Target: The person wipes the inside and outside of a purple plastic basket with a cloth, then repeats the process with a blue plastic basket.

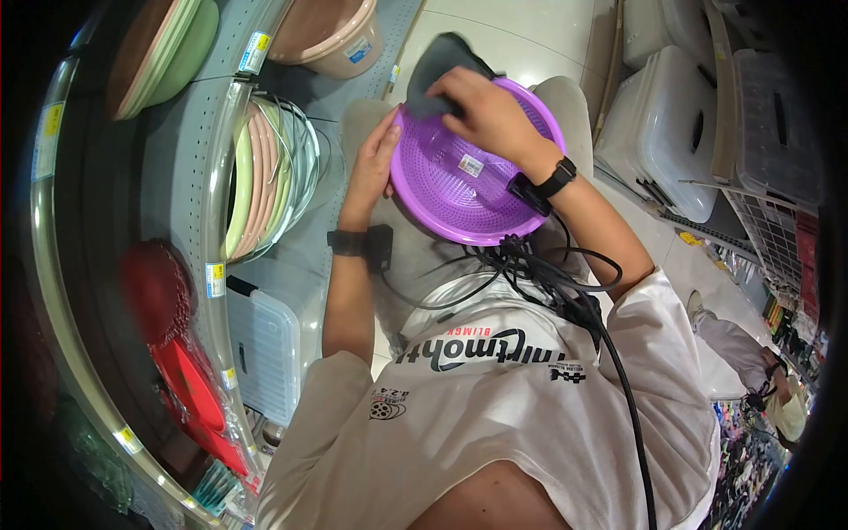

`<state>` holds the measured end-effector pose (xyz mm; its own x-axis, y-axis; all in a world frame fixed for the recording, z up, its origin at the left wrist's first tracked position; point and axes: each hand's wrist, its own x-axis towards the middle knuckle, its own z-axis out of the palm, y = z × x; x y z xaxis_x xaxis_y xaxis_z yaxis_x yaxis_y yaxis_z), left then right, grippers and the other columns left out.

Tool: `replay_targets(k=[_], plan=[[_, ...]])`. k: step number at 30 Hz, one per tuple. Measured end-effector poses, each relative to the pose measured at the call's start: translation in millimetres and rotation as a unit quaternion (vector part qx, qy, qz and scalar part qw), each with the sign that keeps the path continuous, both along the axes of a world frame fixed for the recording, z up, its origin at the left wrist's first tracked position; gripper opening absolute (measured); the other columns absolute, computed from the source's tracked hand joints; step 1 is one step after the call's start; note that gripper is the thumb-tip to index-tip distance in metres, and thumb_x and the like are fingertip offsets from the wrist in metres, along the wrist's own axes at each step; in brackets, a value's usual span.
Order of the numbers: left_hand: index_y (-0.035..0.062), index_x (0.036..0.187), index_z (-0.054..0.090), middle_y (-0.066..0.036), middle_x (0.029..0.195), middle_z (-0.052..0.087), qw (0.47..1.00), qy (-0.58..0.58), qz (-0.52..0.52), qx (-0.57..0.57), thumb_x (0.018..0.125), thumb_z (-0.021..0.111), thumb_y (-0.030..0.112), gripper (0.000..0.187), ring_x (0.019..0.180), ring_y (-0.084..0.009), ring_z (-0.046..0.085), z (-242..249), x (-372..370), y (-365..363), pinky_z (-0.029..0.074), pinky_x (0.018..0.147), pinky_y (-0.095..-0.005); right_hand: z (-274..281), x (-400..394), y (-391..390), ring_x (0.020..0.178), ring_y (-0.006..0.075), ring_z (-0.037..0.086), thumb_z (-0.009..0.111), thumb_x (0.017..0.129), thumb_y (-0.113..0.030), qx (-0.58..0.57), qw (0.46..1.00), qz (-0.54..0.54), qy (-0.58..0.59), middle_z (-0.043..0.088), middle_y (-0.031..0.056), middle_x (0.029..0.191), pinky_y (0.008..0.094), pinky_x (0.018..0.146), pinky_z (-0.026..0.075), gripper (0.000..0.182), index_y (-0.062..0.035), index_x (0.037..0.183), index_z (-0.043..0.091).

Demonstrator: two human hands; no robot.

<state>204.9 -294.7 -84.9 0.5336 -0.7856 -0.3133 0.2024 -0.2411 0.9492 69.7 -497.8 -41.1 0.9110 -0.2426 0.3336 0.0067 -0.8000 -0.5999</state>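
A purple plastic colander [433,199] with a perforated bottom rests on my lap, its inside facing up. A small white label [471,165] sticks to its bottom. My left hand [374,163] grips the colander's left rim, thumb on the upper side and fingers partly hidden beneath. Bunched in my right hand [488,113] is a dark grey cloth [449,60], held against the colander's far-left inner wall and rim. Part of the cloth hangs over the far edge. The right fingertips are partly hidden by the cloth and slightly blurred.
Shelves on my left hold stacked basins [265,177], a pink tub [331,40], a clear lidded box [262,353] and red plastic ware [190,380]. Clear storage boxes [662,132] stand at right. Black cables [539,269] cross my lap. Another person [751,371] is farther off at right.
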Motion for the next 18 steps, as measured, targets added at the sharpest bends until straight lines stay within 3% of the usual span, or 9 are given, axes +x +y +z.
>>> replay_targets(k=[1,8,13,18], plan=[[0.0157,0.155,0.055,0.003,0.078,0.065,1.000,-0.003,0.007,0.007,0.111,0.053,0.042,0.051,0.044,-0.0026,0.044,1,0,0,0.033,0.037,-0.0215,-5,2,4,0.106,0.0339,0.065,0.077,0.078,-0.006,-0.024,0.999,0.026,0.011,0.061,0.0101,0.113,0.0435,0.085,0.057,0.042,-0.0113,0.118,0.063],[0.0170,0.155,0.055,0.003,0.075,0.063,1.000,0.008,0.000,0.027,0.111,0.052,0.042,0.051,0.044,-0.0028,0.043,3,3,-2,0.032,0.037,-0.0220,-14,12,1,0.107,0.0326,0.066,0.076,0.078,-0.004,-0.023,0.995,0.034,0.087,0.061,0.0083,0.109,0.0440,0.087,0.057,0.038,-0.0107,0.112,0.063],[0.0163,0.154,0.056,0.003,0.073,0.063,1.000,0.014,0.006,0.019,0.112,0.050,0.039,0.048,0.044,-0.0030,0.043,3,2,-4,0.032,0.036,-0.0223,-23,12,4,0.102,0.0321,0.068,0.071,0.080,-0.005,-0.070,0.989,0.040,0.122,0.064,0.0099,0.103,0.0446,0.084,0.059,0.022,-0.0086,0.102,0.068],[0.0160,0.154,0.056,0.002,0.074,0.064,1.000,0.014,0.004,0.016,0.112,0.052,0.038,0.048,0.044,-0.0033,0.045,6,1,-5,0.033,0.036,-0.0225,-46,10,5,0.105,0.0330,0.069,0.079,0.076,-0.007,-0.118,0.976,0.045,0.178,0.069,0.0099,0.105,0.0447,0.088,0.057,0.030,-0.0094,0.104,0.069]])
